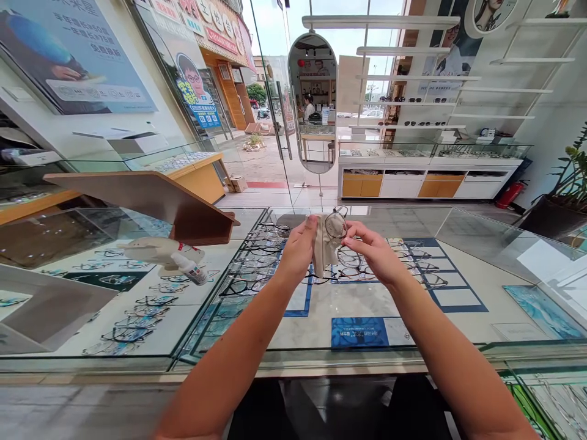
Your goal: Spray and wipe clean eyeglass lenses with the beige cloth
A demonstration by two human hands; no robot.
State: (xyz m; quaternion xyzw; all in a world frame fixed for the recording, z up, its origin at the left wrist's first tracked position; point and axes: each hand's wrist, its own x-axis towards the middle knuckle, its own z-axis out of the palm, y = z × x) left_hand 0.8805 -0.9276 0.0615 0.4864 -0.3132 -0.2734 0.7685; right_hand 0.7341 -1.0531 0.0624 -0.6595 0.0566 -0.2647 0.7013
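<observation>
Above the glass display counter [367, 305], my left hand [300, 241] is closed on a beige cloth [324, 250] that hangs down from the fingers. Round-lensed eyeglasses [335, 225] are held up beside the cloth, between both hands. My right hand [365, 244] pinches the right side of their frame. The cloth touches the left part of the glasses. Beneath and to the left of my hands, rows of eyeglasses [257, 263] lie on the counter.
A white spray bottle [189, 267] lies on the left counter beside a brown wooden board [137, 189]. A blue card [360, 332] is near the front edge. Behind the counter stand an oval mirror [316, 104] and wall shelves [413, 104].
</observation>
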